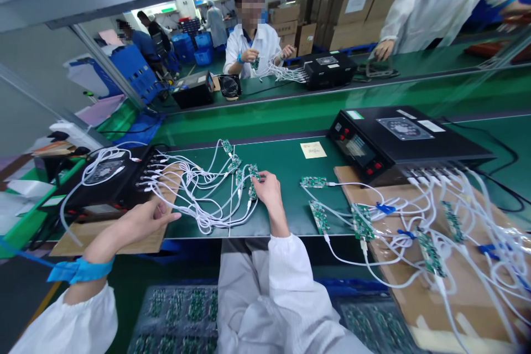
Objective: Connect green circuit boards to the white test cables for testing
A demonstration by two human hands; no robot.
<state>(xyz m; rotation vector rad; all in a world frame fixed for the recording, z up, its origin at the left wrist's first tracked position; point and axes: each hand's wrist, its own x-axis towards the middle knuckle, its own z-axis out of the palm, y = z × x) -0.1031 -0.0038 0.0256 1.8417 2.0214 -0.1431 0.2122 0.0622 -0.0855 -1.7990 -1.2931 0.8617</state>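
My right hand [269, 192] has its fingertips closed on a green circuit board [253, 172] at the middle of the green bench. Other small circuit boards [234, 164] lie close by, plugged onto white cables [203, 191]. These cables run left to sockets on a black test box [110, 180]. My left hand [143, 227] hovers by the front of that box, over the cardboard sheet [155, 240], its fingers stretched out and nothing visible in them. A blue wrist strap [85, 270] circles my left wrist.
To the right, a second black box [409, 138] feeds white cables to several boards, among them one circuit board [362, 221] by a brown cardboard sheet [415, 310]. A paper note [313, 150] lies between. Trays of boards [178, 310] sit below the bench edge. A co-worker [253, 38] sits opposite.
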